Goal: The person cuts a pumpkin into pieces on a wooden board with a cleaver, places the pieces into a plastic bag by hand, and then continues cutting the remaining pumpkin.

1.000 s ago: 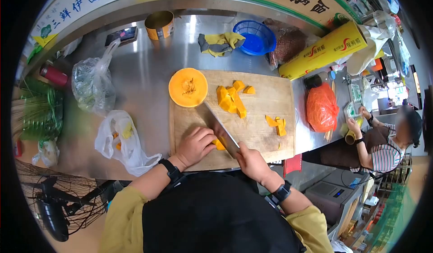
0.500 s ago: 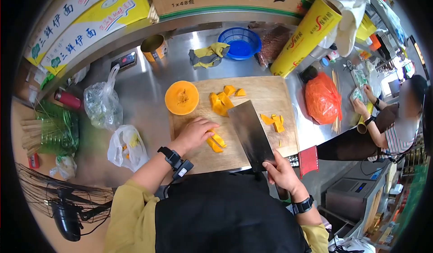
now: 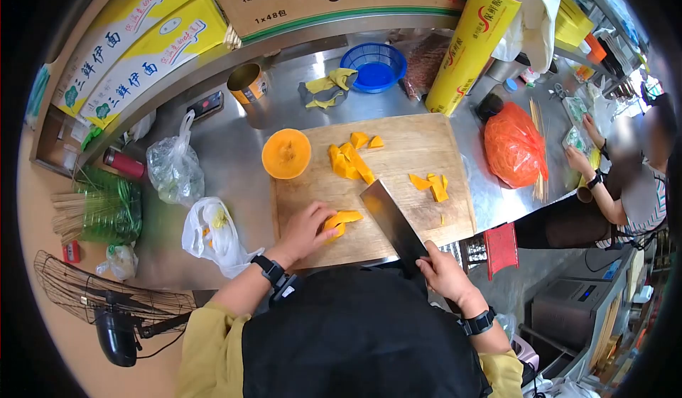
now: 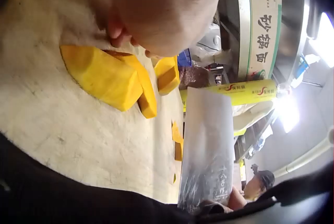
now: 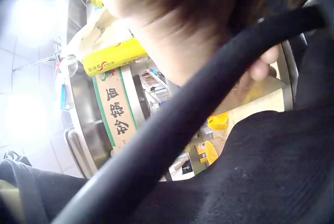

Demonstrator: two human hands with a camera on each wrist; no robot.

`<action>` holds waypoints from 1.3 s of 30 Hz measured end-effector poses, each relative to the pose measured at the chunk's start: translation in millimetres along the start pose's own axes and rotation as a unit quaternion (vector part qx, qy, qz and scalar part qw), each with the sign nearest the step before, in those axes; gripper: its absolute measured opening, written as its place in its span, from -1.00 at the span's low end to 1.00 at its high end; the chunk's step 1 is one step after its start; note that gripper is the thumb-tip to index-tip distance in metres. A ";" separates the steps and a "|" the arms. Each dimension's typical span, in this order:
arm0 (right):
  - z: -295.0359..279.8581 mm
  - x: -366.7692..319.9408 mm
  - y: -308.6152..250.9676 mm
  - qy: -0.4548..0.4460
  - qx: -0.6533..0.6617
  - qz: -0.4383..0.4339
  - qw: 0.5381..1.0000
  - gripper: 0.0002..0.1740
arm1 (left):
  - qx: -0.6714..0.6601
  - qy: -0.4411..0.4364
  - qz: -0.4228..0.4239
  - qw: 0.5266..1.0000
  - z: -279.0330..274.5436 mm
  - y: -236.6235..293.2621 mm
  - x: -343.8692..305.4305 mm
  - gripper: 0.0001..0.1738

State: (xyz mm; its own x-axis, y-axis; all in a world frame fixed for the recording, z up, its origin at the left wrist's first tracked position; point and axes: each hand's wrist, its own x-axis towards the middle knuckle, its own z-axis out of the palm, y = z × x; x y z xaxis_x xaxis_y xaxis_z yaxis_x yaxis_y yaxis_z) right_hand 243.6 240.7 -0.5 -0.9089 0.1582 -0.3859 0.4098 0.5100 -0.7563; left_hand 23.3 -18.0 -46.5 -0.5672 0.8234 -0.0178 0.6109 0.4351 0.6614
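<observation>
On the wooden cutting board, my left hand grips cut pumpkin pieces near the front edge, fingers behind them and thumb at the near side. In the left wrist view a thick pumpkin wedge and a thinner slice lie side by side beneath that hand. My right hand holds a cleaver by its handle. Its broad blade slants up and left, right of those pieces. A halved pumpkin sits at the board's left corner, cut face up. More pumpkin chunks lie behind, with small offcuts farther right.
Left of the board are a white plastic bag and a clear bag of greens. Behind it are a blue basket, a cloth and a yellow film roll. A red bag stands right; another person works beyond.
The cleaver moved from beside my left hand out to the right, showed its broad face, then tipped back leftward. The pumpkin pieces under my left hand spread apart and turned. The head view shifted.
</observation>
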 end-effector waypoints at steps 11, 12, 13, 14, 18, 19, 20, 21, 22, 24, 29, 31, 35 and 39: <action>23.9 -2.0 12.2 0.038 -0.129 -0.009 0.991 -0.72 | -0.017 -0.043 0.046 0.998 -2.8 -19.4 -25.4 -0.69; 27.2 -2.2 12.7 0.053 -0.118 -0.009 0.992 -0.71 | -0.028 -0.053 0.052 0.997 -7.1 -21.7 -28.3 -0.72; 31.5 -3.2 12.5 0.060 -0.114 -0.004 0.992 -0.71 | -0.048 -0.035 0.056 0.997 -10.1 -27.2 -34.1 -0.75; 34.3 -3.7 12.8 0.069 -0.113 -0.001 0.991 -0.70 | -0.069 -0.015 0.062 0.996 -13.5 -35.2 -39.5 -0.78; 42.8 -2.8 12.9 0.091 -0.136 0.009 0.987 -0.68 | -0.114 0.117 0.029 0.986 -25.4 -41.8 -33.7 -0.80; 45.4 -2.1 10.0 0.096 -0.143 0.006 0.985 -0.68 | -0.108 0.152 0.031 0.982 -27.7 -42.0 -33.7 -0.78; 47.8 -0.2 7.3 0.098 -0.160 0.009 0.982 -0.69 | -0.064 0.133 0.059 0.987 -26.0 -37.5 -34.0 -0.65; 50.6 0.0 5.0 0.098 -0.176 0.012 0.979 -0.69 | -0.032 0.096 0.100 0.990 -19.9 -35.2 -33.4 -0.62; 52.0 -0.5 2.7 0.099 -0.192 0.014 0.976 -0.69 | 0.002 0.060 0.140 0.988 -14.7 -33.2 -32.1 -0.59; 53.9 -1.3 -0.8 0.099 -0.198 0.017 0.975 -0.70 | 0.017 -0.022 0.172 0.985 -13.9 -34.3 -28.8 -0.50; 54.1 -1.1 -2.6 0.105 -0.210 0.019 0.972 -0.69 | -0.055 -0.029 0.155 0.986 -21.1 -62.9 -26.2 -0.62; 53.5 -0.6 -1.4 0.096 -0.201 0.025 0.975 -0.68 | -0.073 0.043 0.124 0.989 -27.2 -62.2 -25.0 -0.65; 54.7 2.4 2.8 0.099 -0.186 0.009 0.977 -0.70 | -0.033 0.173 0.047 0.983 -31.3 -65.8 -12.3 -0.63; 50.7 2.5 -2.1 0.092 -0.208 0.013 0.974 -0.72 | 0.111 0.160 0.172 0.966 -24.1 -46.6 3.0 -0.58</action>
State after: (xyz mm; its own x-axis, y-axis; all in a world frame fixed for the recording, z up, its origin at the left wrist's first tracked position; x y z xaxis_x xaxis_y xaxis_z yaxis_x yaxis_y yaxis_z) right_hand 244.5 197.2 -26.7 -0.9127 0.3045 -0.2725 0.4009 0.7965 -0.4526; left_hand -20.2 -44.6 -59.3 -0.4290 0.7940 0.4307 0.8771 0.2521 0.4088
